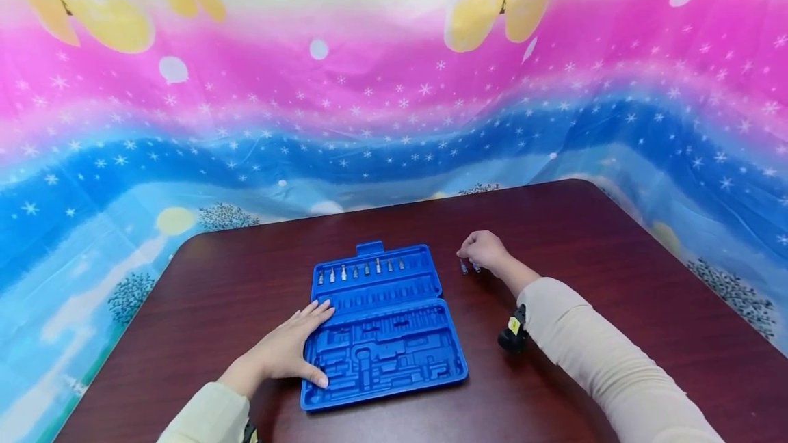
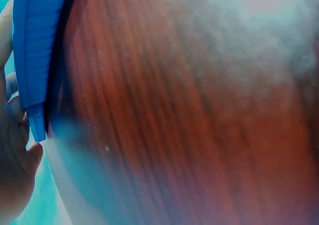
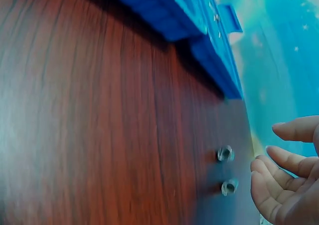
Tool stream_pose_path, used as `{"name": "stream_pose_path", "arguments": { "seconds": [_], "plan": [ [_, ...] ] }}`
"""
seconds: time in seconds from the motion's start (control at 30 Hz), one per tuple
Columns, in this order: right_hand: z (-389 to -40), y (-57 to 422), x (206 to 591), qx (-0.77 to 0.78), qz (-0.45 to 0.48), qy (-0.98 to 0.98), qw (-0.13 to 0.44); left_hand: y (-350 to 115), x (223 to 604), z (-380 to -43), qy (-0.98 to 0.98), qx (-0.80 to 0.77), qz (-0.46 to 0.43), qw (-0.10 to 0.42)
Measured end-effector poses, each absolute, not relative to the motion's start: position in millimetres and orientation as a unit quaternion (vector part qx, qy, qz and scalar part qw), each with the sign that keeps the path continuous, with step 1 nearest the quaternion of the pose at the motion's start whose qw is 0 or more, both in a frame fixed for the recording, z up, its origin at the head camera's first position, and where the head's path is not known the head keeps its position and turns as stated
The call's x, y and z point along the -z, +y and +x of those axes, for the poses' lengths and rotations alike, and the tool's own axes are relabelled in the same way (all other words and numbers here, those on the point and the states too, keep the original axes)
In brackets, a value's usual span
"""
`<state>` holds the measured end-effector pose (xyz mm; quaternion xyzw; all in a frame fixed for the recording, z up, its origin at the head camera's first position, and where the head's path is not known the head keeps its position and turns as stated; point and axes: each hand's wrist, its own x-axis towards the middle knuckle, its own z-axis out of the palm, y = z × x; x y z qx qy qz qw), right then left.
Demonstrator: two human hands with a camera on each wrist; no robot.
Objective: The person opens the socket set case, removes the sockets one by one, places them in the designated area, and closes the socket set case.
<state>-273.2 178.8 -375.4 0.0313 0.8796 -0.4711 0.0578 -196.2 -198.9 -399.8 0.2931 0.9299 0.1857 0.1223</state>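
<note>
A blue plastic tool case point(image 1: 384, 392) lies unfolded on the table, with moulded recesses in both halves. Several small metal bit sockets point(image 1: 343, 273) stand in a row in its far half. My left hand point(image 1: 289, 345) rests on the case's left edge, fingers spread and thumb over the near half; it also shows beside the case in the left wrist view point(image 2: 17, 150). To the right of the case, my right hand point(image 1: 484, 250) hovers by two small metal pieces point(image 3: 225, 153) on the table. Its fingers are loosely bent, with nothing visible between them.
The dark red wooden table point(image 1: 529, 224) has rounded far corners. A colourful patterned cloth point(image 1: 369, 101) hangs behind and beside it. The case's latch tab point(image 1: 370, 247) sticks out at its far edge. A black wrist camera point(image 1: 514, 333) sits under the right sleeve.
</note>
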Motion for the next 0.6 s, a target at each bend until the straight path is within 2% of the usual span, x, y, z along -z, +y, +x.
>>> {"name": "stream_pose_path", "arguments": {
  "seconds": [0.37, 0.6],
  "plan": [
    [-273, 152, 366, 0.501, 0.022, 0.862, 0.075, -199, 402, -196, 0.931, -0.191, 0.287, 0.121],
    [-277, 139, 369, 0.541, 0.012, 0.833, 0.111, -199, 403, -197, 0.93, -0.194, 0.289, 0.119]
  ]
}}
